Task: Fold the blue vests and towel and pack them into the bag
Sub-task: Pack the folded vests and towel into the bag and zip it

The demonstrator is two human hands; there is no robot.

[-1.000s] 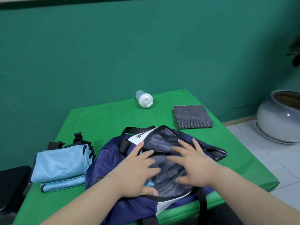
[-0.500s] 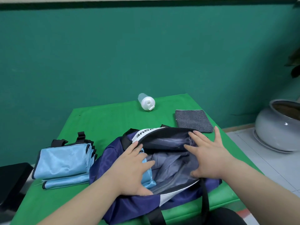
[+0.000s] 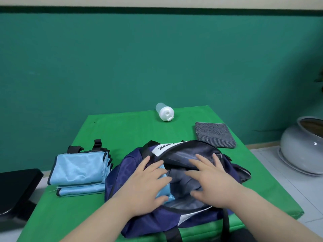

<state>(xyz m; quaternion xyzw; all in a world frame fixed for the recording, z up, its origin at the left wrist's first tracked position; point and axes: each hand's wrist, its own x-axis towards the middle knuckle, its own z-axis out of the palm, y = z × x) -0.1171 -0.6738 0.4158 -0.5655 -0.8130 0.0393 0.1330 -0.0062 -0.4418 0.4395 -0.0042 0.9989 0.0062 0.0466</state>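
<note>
A navy bag [image 3: 122, 172] lies open on the green table [image 3: 122, 130], its grey lining showing. My left hand [image 3: 146, 186] presses flat on a light blue folded vest [image 3: 165, 187] inside the bag's left part. Inside the opening, my right hand [image 3: 209, 180] rests with its fingers spread on the grey lining. A stack of folded light blue vests [image 3: 78, 170] with black trim lies left of the bag. A folded dark grey towel [image 3: 215, 134] lies behind the bag at the right.
A white-capped bottle [image 3: 165, 112] lies on its side at the table's far edge. A black seat [image 3: 15, 186] stands left of the table. A large grey pot [image 3: 302, 147] sits on the tiled floor at the right. A green wall rises behind.
My right hand has come back from the bag's far right rim to the middle of the opening. My left hand stays pressed on the blue vest. The view has tilted up slightly.
</note>
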